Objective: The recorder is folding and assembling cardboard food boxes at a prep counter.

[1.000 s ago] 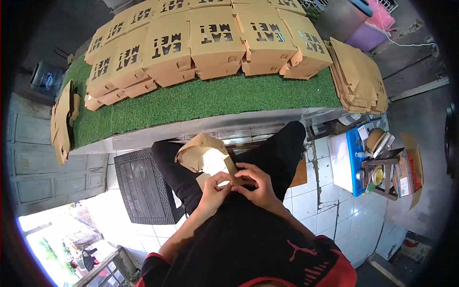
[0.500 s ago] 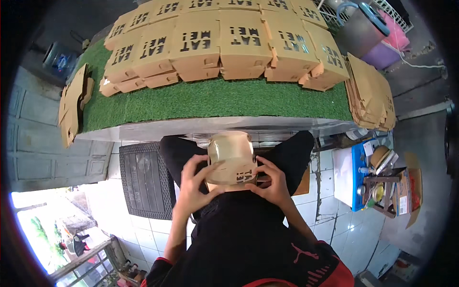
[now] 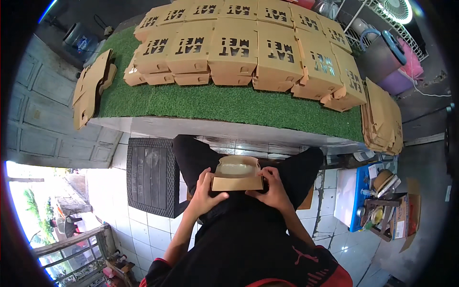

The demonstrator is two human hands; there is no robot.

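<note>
Above my lap, a brown cardboard food box (image 3: 237,183) is partly folded up, its shiny pale inside showing behind a raised near wall. My left hand (image 3: 204,195) grips its left side, fingers along the edge and thumb stretched out near the lower corner. On the opposite side my right hand (image 3: 274,190) has bent fingers at the upper right corner and the thumb close to the lower edge. Part of the box's sides is hidden behind my fingers.
Rows of folded boxes (image 3: 233,48) stand stacked on a table with a green turf cover (image 3: 205,103). Flat cardboard blanks lie at its left (image 3: 88,91) and right (image 3: 382,117) ends. A dark woven stool (image 3: 150,177) is left of my legs; a blue-and-white cooler (image 3: 351,196) stands right.
The box has turned and tilted, so a plain wall now faces me and the printed panel no longer shows. Both hands have stayed at its sides. The view has shifted slightly.
</note>
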